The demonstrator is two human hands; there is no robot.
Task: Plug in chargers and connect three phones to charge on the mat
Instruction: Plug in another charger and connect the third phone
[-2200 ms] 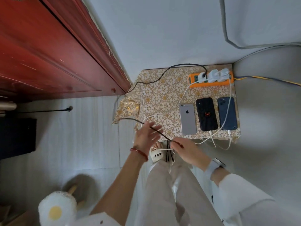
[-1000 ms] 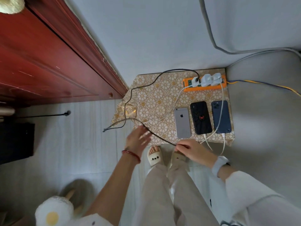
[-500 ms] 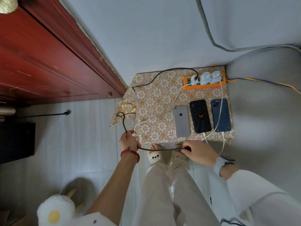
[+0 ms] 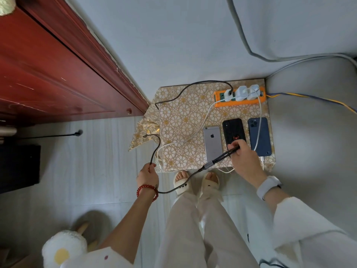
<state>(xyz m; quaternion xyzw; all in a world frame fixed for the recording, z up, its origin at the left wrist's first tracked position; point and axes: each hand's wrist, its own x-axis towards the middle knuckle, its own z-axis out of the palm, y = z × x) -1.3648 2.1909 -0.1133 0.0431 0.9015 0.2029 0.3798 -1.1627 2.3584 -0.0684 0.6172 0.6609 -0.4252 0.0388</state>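
Note:
A gold floral mat (image 4: 185,120) lies on the floor with three phones face down: silver (image 4: 212,143), black (image 4: 232,130) and blue (image 4: 259,135). An orange power strip (image 4: 220,102) at the mat's far edge carries three white chargers (image 4: 240,92). White cables run to the silver and blue phones. A black braided cable (image 4: 185,182) leaves the strip's left charger, loops off the mat and splits into several ends. My left hand (image 4: 147,176) grips the cable's loop. My right hand (image 4: 241,157) pinches the split ends at the black phone's near end.
A red wooden door (image 4: 48,70) stands at the left, grey walls beyond the mat. A blue and yellow power cord (image 4: 318,99) runs off right. A black box (image 4: 19,167) sits on the floor at far left. My slippered feet (image 4: 195,180) stand at the mat's near edge.
My right hand has carried the black cable's ends from the mat's near edge up over the black phone's bottom. My left hand has shifted slightly, still holding the cable's loop.

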